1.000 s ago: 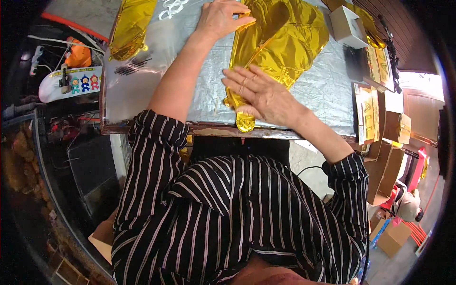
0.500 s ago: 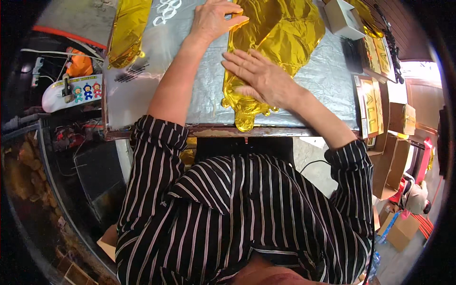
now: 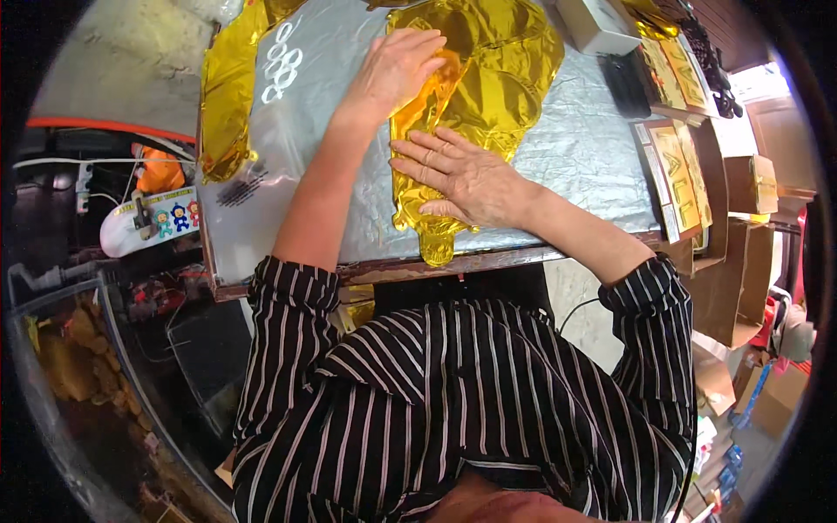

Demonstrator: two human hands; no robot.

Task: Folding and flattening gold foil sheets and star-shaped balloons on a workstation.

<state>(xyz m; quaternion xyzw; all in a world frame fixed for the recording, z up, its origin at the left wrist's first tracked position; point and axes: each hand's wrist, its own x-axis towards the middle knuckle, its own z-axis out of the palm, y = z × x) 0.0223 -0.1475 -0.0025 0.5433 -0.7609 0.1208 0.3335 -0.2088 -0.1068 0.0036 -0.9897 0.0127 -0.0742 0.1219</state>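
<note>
A shiny gold foil balloon [image 3: 514, 65] lies flat and uninflated on the silvery table cover, its narrow tail [image 3: 437, 247] close to the table's near edge. My left hand [image 3: 391, 74] is at the balloon's left side, fingers and thumb closed on the edge of the foil. Beside that thumb a fold of foil stands up and glows orange. Nearer to me, my right hand [image 3: 471, 179] rests flat on the lower part of the balloon, fingers stretched out and slightly apart. It covers part of the foil beneath.
Another gold foil piece [image 3: 228, 105] hangs along the table's left side, near linked white rings [image 3: 283, 65]. At the right stand a white box [image 3: 600, 24] and flat packages with gold foil [image 3: 676, 179]. Cardboard boxes [image 3: 741, 279] are beyond the right edge.
The view has shifted, so the table sits lower and more left. The fold by my left hand stands more open. My right hand stays flat on the foil.
</note>
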